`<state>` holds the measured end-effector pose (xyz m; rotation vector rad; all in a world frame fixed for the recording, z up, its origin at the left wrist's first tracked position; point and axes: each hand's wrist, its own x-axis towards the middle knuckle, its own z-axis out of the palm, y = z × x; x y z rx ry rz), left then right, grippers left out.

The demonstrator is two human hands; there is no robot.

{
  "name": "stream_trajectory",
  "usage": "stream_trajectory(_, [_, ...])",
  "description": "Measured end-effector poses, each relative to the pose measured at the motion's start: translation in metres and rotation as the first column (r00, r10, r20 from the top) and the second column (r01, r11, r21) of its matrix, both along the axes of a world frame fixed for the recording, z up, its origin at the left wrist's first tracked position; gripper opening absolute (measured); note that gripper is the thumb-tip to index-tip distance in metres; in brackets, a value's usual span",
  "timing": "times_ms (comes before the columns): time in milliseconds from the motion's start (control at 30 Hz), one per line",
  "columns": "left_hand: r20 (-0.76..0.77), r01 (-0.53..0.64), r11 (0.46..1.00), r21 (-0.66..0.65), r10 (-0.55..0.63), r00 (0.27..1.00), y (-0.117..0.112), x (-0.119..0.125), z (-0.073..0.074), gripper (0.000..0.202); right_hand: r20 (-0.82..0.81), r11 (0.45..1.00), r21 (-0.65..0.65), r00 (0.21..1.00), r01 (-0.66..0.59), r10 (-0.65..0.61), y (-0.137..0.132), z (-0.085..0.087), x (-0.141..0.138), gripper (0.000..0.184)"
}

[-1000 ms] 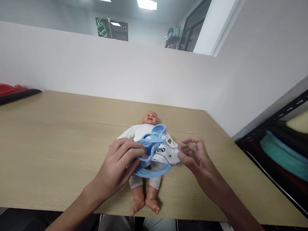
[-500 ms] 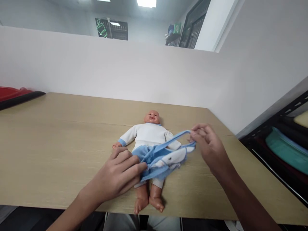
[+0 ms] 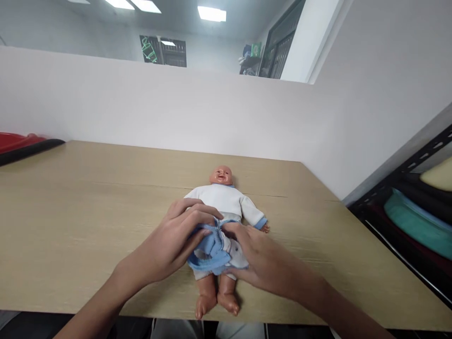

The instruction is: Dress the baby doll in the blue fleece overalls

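Observation:
A baby doll (image 3: 221, 198) lies on its back on the table, head toward the wall, in a white top with blue cuffs and white bottoms. Over its hips is a bunched blue and white cloth garment (image 3: 212, 254), with blue edging and a dark spot on its white part. My left hand (image 3: 187, 230) grips the garment's left side, fingers curled over its upper edge. From the right, my right hand (image 3: 261, 249) pinches the same upper edge, close to the left fingertips. The doll's bare feet stick out below; its arm on the left is hidden behind my left hand.
The wooden table (image 3: 88, 226) reaches to a white wall (image 3: 158, 108) with a window above. A red object with a black rim (image 3: 24, 143) sits at the far left. On the right, a black rack (image 3: 388, 202) holds a teal item (image 3: 416, 223).
My right hand has moved left and down from the stretched strap to the garment's middle. The cloth is now gathered between both hands, and the doll's right-side cuff shows.

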<state>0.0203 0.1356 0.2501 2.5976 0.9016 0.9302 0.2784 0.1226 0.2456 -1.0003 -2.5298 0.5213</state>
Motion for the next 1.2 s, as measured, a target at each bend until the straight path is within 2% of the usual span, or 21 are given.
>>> stream_trajectory(67, [0.007,-0.013,1.000,-0.027,0.013,1.000,-0.001,-0.001,0.006,0.019,-0.027,0.998,-0.021,0.998,-0.055,0.055,0.013,-0.001,0.000,0.025])
stream_trajectory(100, [0.015,-0.014,0.999,-0.033,0.015,1.000,-0.003,-0.001,0.010,0.018,-0.066,0.997,-0.011,0.995,-0.076,0.075,0.017,0.001,-0.001,0.019])
stream_trajectory(133, [0.023,-0.006,0.999,-0.033,0.006,1.000,-0.004,-0.001,0.014,0.023,-0.112,0.997,-0.006,0.991,-0.080,0.079,0.020,0.004,-0.002,0.020])
stream_trajectory(167, [0.027,0.010,0.999,-0.031,-0.009,1.000,-0.006,0.001,0.019,0.038,-0.162,0.998,-0.010,0.985,-0.065,0.062,0.022,0.010,-0.003,0.023])
stream_trajectory(233, [0.020,0.039,0.999,-0.027,-0.038,0.999,-0.009,0.006,0.030,0.080,-0.239,0.997,-0.072,0.971,-0.028,0.010,0.022,0.024,-0.005,0.024])
stream_trajectory(267, [0.013,0.042,0.999,-0.027,-0.042,0.999,-0.010,0.008,0.034,0.094,-0.257,0.993,-0.116,0.967,-0.027,-0.004,0.022,0.032,-0.005,0.025])
stream_trajectory(300, [0.005,0.036,0.999,-0.030,-0.036,0.999,-0.010,0.010,0.039,0.097,-0.260,0.987,-0.158,0.966,-0.036,-0.006,0.022,0.039,-0.005,0.025])
stream_trajectory(333, [-0.003,0.023,0.999,-0.040,-0.023,1.000,-0.009,0.011,0.042,0.088,-0.243,0.979,-0.196,0.970,-0.049,0.000,0.022,0.046,-0.004,0.025])
stream_trajectory(433, [0.016,0.007,0.992,-0.129,-0.005,1.000,0.000,0.008,0.047,0.029,-0.094,0.954,-0.290,0.995,-0.071,0.045,0.028,0.060,0.006,0.027])
stream_trajectory(467, [0.039,0.016,0.983,-0.182,-0.009,0.999,0.004,0.005,0.046,0.021,-0.041,0.942,-0.326,0.997,-0.081,0.071,0.031,0.063,0.011,0.030])
stream_trajectory(533, [0.105,0.051,0.951,-0.306,-0.020,0.994,0.015,0.000,0.042,0.030,0.003,0.906,-0.407,0.991,-0.119,0.131,0.035,0.066,0.019,0.033])
stream_trajectory(600, [0.166,0.110,0.898,-0.426,-0.042,0.985,0.026,-0.003,0.036,0.039,-0.052,0.858,-0.481,0.983,-0.180,0.177,0.037,0.066,0.025,0.033])
stream_trajectory(700, [0.272,0.301,0.802,-0.517,-0.180,0.945,0.039,-0.002,0.025,0.045,-0.185,0.801,-0.537,0.963,-0.264,0.193,0.037,0.062,0.028,0.037])
stream_trajectory(767, [0.382,0.426,0.733,-0.530,-0.242,0.892,0.044,-0.001,0.018,0.048,-0.259,0.770,-0.578,0.956,-0.269,0.139,0.038,0.057,0.028,0.046])
stream_trajectory(800, [0.446,0.468,0.696,-0.544,-0.233,0.864,0.045,-0.001,0.015,0.049,-0.296,0.753,-0.604,0.951,-0.262,0.094,0.039,0.054,0.028,0.050])
stream_trajectory(900, [0.571,0.522,0.572,-0.633,-0.110,0.814,0.045,0.000,0.006,0.057,-0.402,0.706,-0.657,0.915,-0.264,-0.033,0.043,0.043,0.028,0.066])
stream_trajectory(967, [0.556,0.524,0.514,-0.680,-0.104,0.824,0.043,0.000,0.003,0.065,-0.428,0.723,-0.641,0.902,-0.258,-0.058,0.046,0.037,0.029,0.071])
stream_trajectory(1000, [0.530,0.509,0.511,-0.693,-0.118,0.840,0.043,0.001,0.002,0.069,-0.430,0.738,-0.628,0.901,-0.247,-0.064,0.046,0.035,0.028,0.069])
stream_trajectory(1067, [0.473,0.448,0.547,-0.707,-0.105,0.875,0.043,0.003,0.001,0.069,-0.430,0.750,-0.629,0.895,-0.203,-0.118,0.047,0.031,0.027,0.062])
stream_trajectory(1133, [0.420,0.345,0.590,-0.730,-0.011,0.907,0.045,0.007,0.000,0.061,-0.427,0.710,-0.689,0.874,-0.147,-0.233,0.046,0.028,0.024,0.064])
stream_trajectory(1200, [0.384,0.263,0.599,-0.757,0.080,0.920,0.048,0.009,-0.002,0.055,-0.411,0.652,-0.752,0.842,-0.097,-0.349,0.046,0.025,0.020,0.064])
